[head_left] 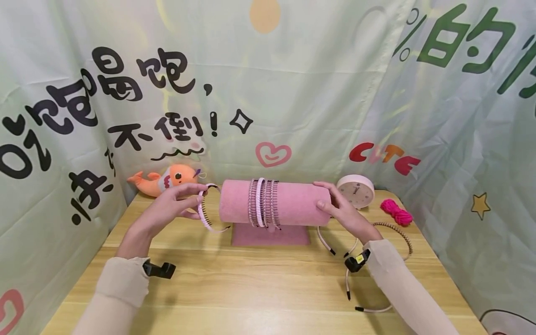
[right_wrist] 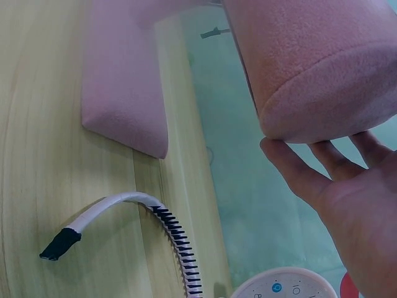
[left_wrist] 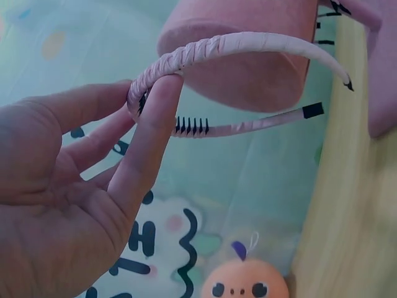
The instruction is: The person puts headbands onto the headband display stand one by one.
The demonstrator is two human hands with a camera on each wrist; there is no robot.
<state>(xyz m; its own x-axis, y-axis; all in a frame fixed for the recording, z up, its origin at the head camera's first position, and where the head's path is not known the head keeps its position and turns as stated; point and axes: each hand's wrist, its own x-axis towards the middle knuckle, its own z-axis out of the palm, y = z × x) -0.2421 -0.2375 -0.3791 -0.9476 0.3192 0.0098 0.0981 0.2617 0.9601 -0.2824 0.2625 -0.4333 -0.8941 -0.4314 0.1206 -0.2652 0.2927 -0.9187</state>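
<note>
My left hand (head_left: pixel 167 204) pinches a pale pink wrapped headband (left_wrist: pixel 248 42) between thumb and fingers. That headband has dark comb teeth inside and black end tips, and it hangs beside the left end of a pink plush headband stand (head_left: pixel 295 202), apart from it. Several toothed headbands (head_left: pixel 260 202) sit around the middle of the stand's roll, one white and others brownish. At the roll's right end, my right hand (head_left: pixel 345 211) holds the edge, thumb in front and fingers on the rim. The right wrist view shows its fingertips against the round end.
Loose headbands (head_left: pixel 393 224) lie on the wooden table (head_left: pixel 251 288) at the right, partly under my right forearm. Behind stand a round clock (head_left: pixel 362 197) and a pink yarn bundle (head_left: pixel 396 212). An orange plush toy (head_left: pixel 146 184) sits at the back left. Printed curtains (head_left: pixel 314 93) surround the table.
</note>
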